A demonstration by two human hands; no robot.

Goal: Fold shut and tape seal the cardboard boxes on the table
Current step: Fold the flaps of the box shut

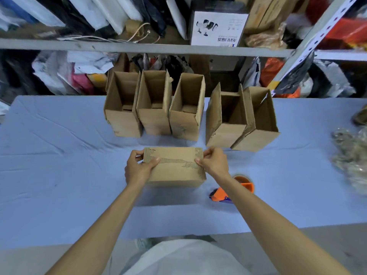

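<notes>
Box [174,171] sits at the middle of the table [59,165], flaps folded down, tape dispenser [232,190] at its 4 o'clock. The left hand [139,169] clamps its 9 o'clock end and the right hand [214,163] its 3 o'clock end, thumbs on the seam. Likely light, stiff-walled, flaps springy, skin torn, so hold by the ends; five open boxes [184,126] stand at 12 o'clock.

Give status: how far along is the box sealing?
Done: the near box has its top flaps folded shut; no tape shows on its seam. In hand: left hand and right hand grip its ends, holding the flaps down. Left: tape it; the tape dispenser lies by the right forearm, and five open boxes wait behind.
</notes>
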